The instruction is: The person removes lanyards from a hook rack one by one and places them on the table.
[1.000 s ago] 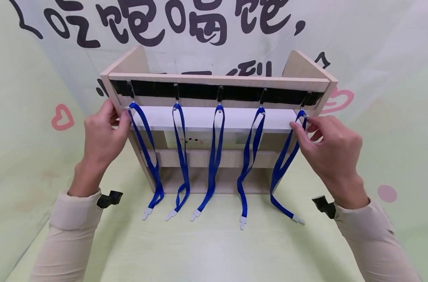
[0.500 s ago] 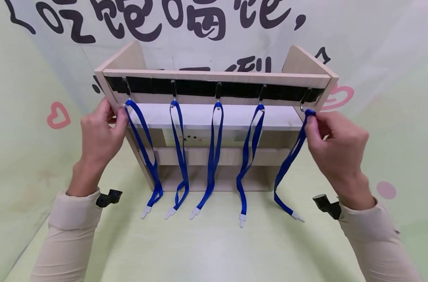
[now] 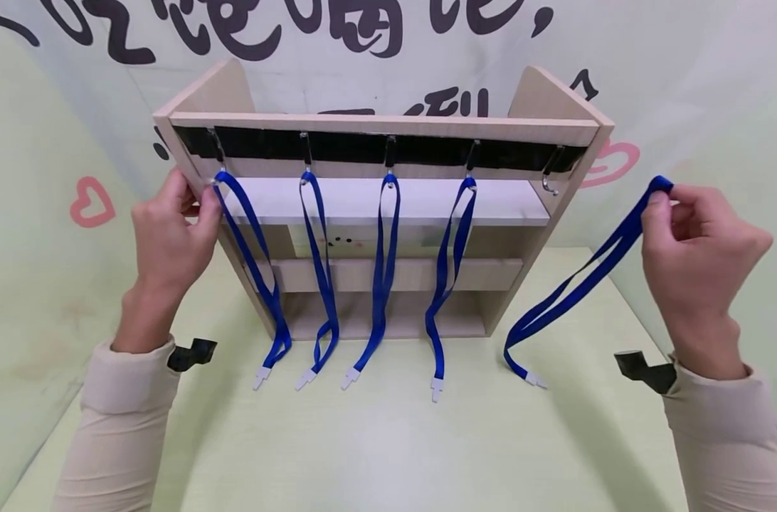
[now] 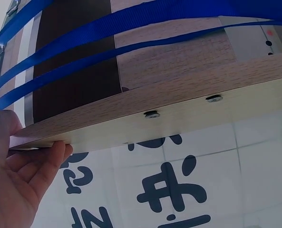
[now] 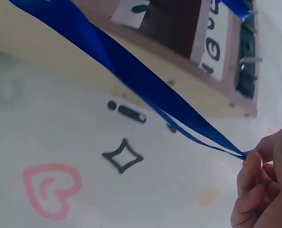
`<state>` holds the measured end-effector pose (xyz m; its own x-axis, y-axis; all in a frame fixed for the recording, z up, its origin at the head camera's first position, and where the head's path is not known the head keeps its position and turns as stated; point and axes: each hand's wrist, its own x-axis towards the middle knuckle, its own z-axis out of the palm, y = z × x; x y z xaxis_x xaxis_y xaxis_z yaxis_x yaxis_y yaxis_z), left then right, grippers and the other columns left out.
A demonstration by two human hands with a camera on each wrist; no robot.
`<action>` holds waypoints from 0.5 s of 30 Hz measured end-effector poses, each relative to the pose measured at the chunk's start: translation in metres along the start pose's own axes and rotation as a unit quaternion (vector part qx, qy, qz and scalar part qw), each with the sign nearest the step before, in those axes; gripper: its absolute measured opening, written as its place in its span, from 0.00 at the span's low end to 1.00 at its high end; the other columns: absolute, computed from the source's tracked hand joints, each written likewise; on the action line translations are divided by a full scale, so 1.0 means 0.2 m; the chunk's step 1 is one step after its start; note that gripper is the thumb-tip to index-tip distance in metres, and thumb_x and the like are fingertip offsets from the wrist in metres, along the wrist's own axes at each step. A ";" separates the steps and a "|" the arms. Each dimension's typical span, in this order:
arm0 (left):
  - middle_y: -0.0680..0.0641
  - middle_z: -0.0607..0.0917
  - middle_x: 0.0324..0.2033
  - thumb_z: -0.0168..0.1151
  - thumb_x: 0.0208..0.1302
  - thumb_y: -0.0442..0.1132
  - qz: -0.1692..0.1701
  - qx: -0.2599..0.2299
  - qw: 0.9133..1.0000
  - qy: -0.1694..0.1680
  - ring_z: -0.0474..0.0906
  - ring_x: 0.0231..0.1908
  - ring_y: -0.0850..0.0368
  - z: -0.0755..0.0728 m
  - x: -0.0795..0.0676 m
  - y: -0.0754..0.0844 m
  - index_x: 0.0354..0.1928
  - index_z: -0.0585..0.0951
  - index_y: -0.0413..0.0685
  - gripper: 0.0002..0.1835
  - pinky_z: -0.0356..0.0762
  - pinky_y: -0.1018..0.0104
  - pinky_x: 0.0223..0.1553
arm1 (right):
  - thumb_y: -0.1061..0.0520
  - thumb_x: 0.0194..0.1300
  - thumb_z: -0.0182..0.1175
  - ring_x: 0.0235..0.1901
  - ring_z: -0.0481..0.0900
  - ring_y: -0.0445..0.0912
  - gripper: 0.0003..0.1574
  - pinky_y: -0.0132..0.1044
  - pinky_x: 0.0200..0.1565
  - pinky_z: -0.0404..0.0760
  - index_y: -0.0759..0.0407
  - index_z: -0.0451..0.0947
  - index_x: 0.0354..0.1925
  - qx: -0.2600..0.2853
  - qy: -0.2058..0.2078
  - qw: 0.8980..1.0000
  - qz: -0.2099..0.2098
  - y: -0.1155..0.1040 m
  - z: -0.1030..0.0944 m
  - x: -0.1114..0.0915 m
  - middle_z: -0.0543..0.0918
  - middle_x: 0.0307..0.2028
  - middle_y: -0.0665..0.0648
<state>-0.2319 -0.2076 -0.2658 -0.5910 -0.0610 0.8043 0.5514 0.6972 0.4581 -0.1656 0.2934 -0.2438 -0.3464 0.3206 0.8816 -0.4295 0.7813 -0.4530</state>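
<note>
My right hand [image 3: 702,249] pinches the top loop of a blue lanyard [image 3: 574,284], off to the right of a small wooden shelf [image 3: 388,122]. The strap slants down to its white clip [image 3: 534,380], which touches the table. In the right wrist view the same lanyard [image 5: 145,90] runs taut into my fingertips. My left hand [image 3: 173,238] grips the shelf's left side panel, thumb in front and fingers on the outer face, as the left wrist view shows on the panel [image 4: 179,102]. Beside that thumb hangs the leftmost lanyard [image 3: 250,242].
Several metal hooks line a black strip [image 3: 260,146] on the shelf front. The rightmost hook [image 3: 548,181] is bare; the others each carry a blue lanyard, such as the middle one [image 3: 383,263]. Behind stands a wall cloth [image 3: 376,85] with black lettering.
The right hand has taken the rightmost lanyard off its hook and carried it out to the right. The left hand keeps its grip on the shelf. The view has shifted slightly.
</note>
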 end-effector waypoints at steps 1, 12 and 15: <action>0.33 0.87 0.36 0.53 0.67 0.33 -0.001 -0.003 1.000 0.001 0.71 0.34 0.93 0.00 0.00 0.00 0.47 0.80 0.27 0.15 0.68 0.93 0.37 | 0.59 0.63 0.57 0.18 0.66 0.18 0.18 0.12 0.27 0.63 0.77 0.83 0.30 -0.013 -0.004 1.000 0.006 0.04 -0.01 0.01 0.73 0.21 0.23; 0.34 0.87 0.38 0.52 0.68 0.35 -0.008 0.004 1.000 -0.002 0.68 0.34 0.95 0.00 0.00 0.00 0.47 0.79 0.27 0.15 0.68 0.93 0.37 | 0.47 0.72 0.50 0.14 0.64 0.16 0.17 0.10 0.23 0.65 0.50 0.83 0.47 -0.145 -0.052 0.978 0.140 0.26 -0.15 0.04 0.70 0.27 0.20; 0.34 0.87 0.38 0.52 0.68 0.36 -0.010 0.005 1.000 -0.003 0.67 0.34 0.96 0.00 0.00 0.00 0.47 0.79 0.28 0.16 0.69 0.92 0.37 | 0.49 0.73 0.48 0.14 0.63 0.16 0.13 0.09 0.23 0.64 0.45 0.79 0.46 -0.161 -0.066 0.969 0.176 0.26 -0.17 0.05 0.68 0.27 0.21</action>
<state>-0.2320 -0.2069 -0.2656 -0.6052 -0.0712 0.7929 0.5330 0.7036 0.4700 -0.1642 0.3557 -0.2542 -0.5365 0.5424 0.6465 0.0091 0.7697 -0.6383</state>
